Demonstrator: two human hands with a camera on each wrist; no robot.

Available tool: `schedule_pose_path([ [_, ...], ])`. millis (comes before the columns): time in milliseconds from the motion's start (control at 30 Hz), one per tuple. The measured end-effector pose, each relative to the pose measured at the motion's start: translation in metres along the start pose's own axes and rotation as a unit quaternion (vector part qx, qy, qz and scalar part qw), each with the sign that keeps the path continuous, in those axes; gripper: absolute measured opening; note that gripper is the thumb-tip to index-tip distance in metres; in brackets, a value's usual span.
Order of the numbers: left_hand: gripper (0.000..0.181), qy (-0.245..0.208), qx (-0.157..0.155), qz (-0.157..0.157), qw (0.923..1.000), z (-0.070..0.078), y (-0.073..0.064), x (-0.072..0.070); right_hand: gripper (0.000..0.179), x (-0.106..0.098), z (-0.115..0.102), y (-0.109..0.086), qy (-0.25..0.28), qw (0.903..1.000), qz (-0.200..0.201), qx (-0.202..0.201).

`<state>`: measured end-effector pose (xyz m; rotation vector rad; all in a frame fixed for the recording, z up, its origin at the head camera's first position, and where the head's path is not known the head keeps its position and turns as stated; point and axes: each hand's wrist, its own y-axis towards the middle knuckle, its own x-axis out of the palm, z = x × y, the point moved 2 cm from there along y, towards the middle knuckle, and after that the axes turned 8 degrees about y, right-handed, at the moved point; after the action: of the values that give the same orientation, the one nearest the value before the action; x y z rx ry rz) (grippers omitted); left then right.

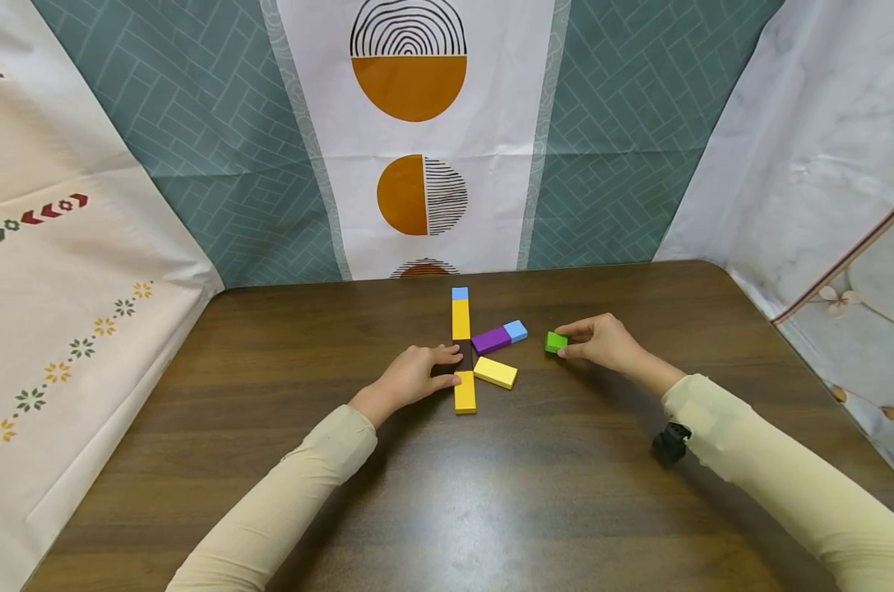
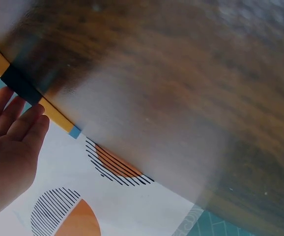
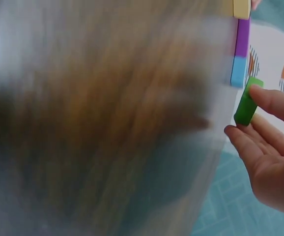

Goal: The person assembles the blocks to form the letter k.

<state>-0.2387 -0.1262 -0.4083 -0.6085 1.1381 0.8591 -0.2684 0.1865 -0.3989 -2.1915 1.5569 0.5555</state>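
A straight row of blocks runs away from the person: a yellow block [image 1: 465, 399] nearest, a black block [image 1: 465, 353], another yellow block [image 1: 460, 319], and a small blue block [image 1: 459, 293] at the far end. My left hand [image 1: 405, 380] rests against the row's left side, fingertips on the black block and thumb at the near yellow one. Right of the row, a purple block [image 1: 492, 339] slants outward with a light blue block [image 1: 516, 330] at its end. A pale yellow block [image 1: 495, 373] angles out below it. My right hand [image 1: 608, 342] pinches a green block [image 1: 555, 343] between thumb and fingers.
The blocks lie on a dark brown wooden table [image 1: 306, 353]. Patterned cloth [image 1: 609, 164] hangs behind its far edge, with a pale cloth [image 1: 106, 370] on the left and a marbled one [image 1: 846, 205] on the right. A small black device [image 1: 670, 442] sits at the right wrist.
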Motion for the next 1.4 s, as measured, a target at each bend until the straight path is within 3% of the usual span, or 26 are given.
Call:
schedule_pose_path([
  [467,0.048,0.001,-0.003,-0.007,1.0000,0.002,0.000,-0.001,0.041,0.029,-0.015,-0.014,0.013,0.9999,-0.005,0.007],
  [1067,0.048,0.003,-0.003,-0.006,1.0000,0.002,0.000,-0.001,0.039,0.047,-0.021,-0.025,0.014,0.9999,0.004,0.008],
  [1400,0.047,0.002,0.002,-0.002,1.0000,0.001,0.000,0.000,0.037,0.054,-0.024,-0.030,-0.015,0.9996,0.023,-0.002],
])
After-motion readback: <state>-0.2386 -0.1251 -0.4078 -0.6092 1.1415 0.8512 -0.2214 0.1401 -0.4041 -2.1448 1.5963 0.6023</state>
